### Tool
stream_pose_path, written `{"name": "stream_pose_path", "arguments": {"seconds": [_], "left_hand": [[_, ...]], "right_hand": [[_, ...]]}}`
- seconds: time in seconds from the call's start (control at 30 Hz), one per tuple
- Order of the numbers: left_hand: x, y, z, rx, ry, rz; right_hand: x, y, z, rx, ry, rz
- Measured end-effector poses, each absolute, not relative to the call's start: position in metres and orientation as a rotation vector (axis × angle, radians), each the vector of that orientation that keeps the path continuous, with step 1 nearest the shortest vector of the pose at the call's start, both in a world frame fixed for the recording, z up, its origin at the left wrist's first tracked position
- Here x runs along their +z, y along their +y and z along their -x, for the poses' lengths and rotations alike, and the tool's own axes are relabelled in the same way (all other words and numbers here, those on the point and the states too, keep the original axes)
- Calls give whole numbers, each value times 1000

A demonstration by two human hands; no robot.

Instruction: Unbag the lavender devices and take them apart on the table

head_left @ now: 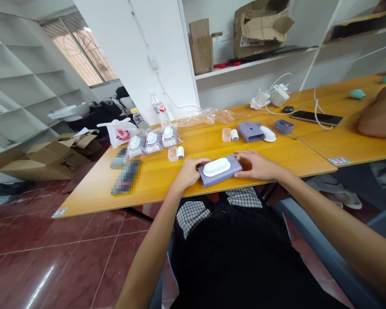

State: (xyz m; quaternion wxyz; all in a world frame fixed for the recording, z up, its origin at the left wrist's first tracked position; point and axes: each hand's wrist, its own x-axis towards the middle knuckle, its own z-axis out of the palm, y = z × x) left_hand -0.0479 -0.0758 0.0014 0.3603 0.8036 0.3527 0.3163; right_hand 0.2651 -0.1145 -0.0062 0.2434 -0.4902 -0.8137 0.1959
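A purple plastic case (pixel 236 165) lies at the near edge of the wooden table, with a white oval brush (pixel 216 167) on its top, bristles up. My left hand (pixel 189 172) is closed around the case's left end, its fingertips partly hidden behind it. On the right end, my right hand (pixel 255 165) grips with thumb and fingers curved around the corner. Beyond the case stand a small clear pinkish cup (pixel 173 154) and a white roll (pixel 180 152).
Farther back are another purple case (pixel 249 132), a white oval piece (pixel 268 134) and a purple open frame (pixel 284 126). Bagged sets (pixel 153 143), bottles (pixel 161 110) and a plastic bag (pixel 120 132) stand left. A phone (pixel 317 117) and another person's arm (pixel 379 111) are right.
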Motion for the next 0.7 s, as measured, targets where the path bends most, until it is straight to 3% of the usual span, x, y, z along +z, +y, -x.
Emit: {"name": "stream_pose_path", "arguments": {"seconds": [0.33, 0.43, 0.57, 0.7], "left_hand": [[5, -76, 59, 732, 787, -2109], [5, -74, 62, 747, 756, -2085], [1, -75, 60, 836, 739, -1850], [2, -81, 57, 878, 828, -1410]], "right_hand": [[2, -119, -263, 631, -2141, 1237], [3, -120, -263, 815, -1972, 1138], [0, -123, -257, 1228, -1686, 1003], [-5, -122, -248, 1220, -1519, 961]]}}
